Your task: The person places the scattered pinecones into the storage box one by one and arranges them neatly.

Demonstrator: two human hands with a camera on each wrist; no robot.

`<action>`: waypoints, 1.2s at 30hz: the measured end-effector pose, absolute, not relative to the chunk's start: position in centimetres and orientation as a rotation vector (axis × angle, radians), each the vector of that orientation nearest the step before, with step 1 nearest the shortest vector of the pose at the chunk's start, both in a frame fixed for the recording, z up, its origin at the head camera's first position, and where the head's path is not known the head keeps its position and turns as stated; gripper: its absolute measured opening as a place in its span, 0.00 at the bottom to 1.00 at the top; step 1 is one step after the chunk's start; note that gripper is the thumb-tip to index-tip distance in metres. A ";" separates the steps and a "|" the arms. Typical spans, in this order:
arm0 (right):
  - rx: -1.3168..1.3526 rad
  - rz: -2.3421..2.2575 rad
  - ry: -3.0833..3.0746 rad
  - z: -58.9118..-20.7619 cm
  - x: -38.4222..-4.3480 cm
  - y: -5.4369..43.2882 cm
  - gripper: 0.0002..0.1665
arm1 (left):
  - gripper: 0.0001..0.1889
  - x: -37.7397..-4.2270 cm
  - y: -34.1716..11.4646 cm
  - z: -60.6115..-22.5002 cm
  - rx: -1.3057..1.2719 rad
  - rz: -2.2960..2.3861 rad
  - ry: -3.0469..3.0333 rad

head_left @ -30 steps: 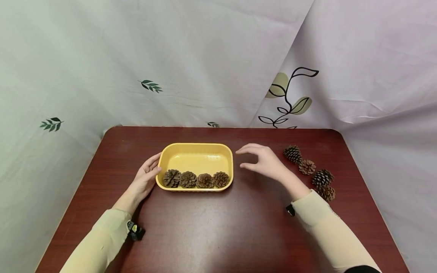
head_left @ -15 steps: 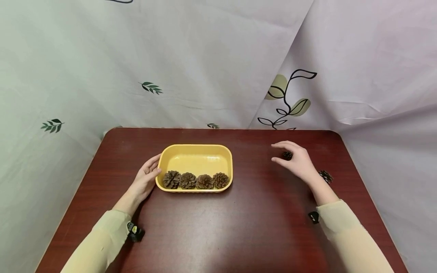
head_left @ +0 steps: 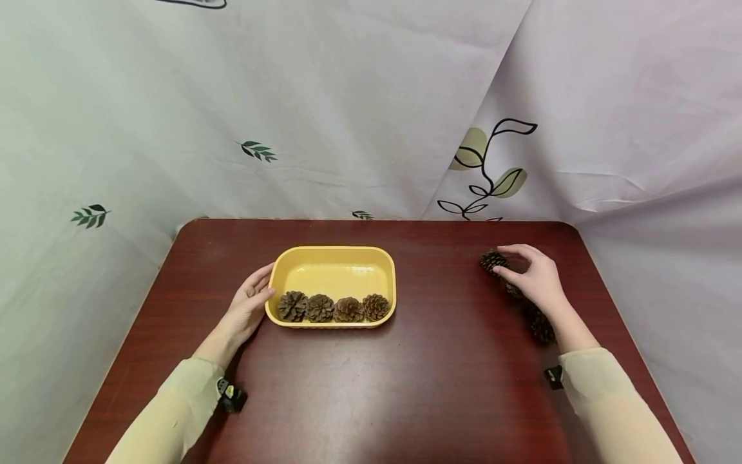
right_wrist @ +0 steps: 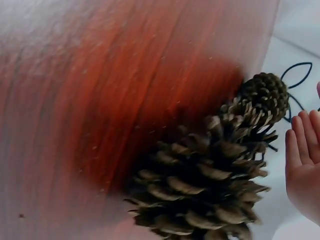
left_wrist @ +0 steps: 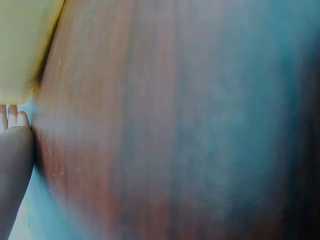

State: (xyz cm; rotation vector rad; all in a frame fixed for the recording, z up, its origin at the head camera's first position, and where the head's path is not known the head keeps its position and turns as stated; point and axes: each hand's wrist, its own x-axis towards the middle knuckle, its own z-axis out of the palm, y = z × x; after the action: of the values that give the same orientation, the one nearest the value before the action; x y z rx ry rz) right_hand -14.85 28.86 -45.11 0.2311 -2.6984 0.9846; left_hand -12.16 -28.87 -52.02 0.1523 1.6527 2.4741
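Note:
My left hand (head_left: 246,306) holds the left end of a yellow rectangular tray (head_left: 333,249), its thumb at the rim and fingers along the outer wall. In the tray, several brown pine cones (head_left: 320,308) line the near side. My right hand (head_left: 536,280) hovers over the right part of the table, thumb and fingers spread on either side of a dark pine cone (head_left: 491,260); contact cannot be told. More pine cones (head_left: 540,325) lie partly hidden under that hand and wrist. In the right wrist view, a large pine cone (right_wrist: 200,190) lies close, with the fingers (right_wrist: 300,137) extended beyond.
The dark red wooden table (head_left: 371,399) has a white cloth backdrop (head_left: 348,129) with leaf prints around its far side and ends. A black wrist camera (head_left: 232,396) sits under the left sleeve and another (head_left: 554,377) by the right.
My right hand has moved right, away from beside the tray, to the loose pine cones, covering some of them. The left hand and the tray have stayed in place.

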 end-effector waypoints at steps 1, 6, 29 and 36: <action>0.215 0.980 -2.705 -45.2 -14.9 29.1 0.24 | 0.28 -12.2 -28.9 -52.0 0.145 2.472 1.658; 0.140 0.972 -2.746 -45.6 -15.0 30.0 0.25 | 0.27 -12.2 -28.8 -52.0 0.141 2.465 1.660; 0.159 0.947 -2.884 -46.7 -15.7 31.0 0.33 | 0.27 -12.2 -28.9 -51.9 0.136 2.464 1.661; 0.188 0.888 -2.880 -47.1 -16.1 30.9 0.34 | 0.27 -12.2 -28.9 -52.1 0.128 2.455 1.678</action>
State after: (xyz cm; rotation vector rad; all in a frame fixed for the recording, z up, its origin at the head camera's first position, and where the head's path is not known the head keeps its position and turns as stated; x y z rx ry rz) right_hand -16.06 30.92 -47.13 0.1876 -2.8805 0.8879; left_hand -12.16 -28.91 -52.05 0.1280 1.6778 2.4547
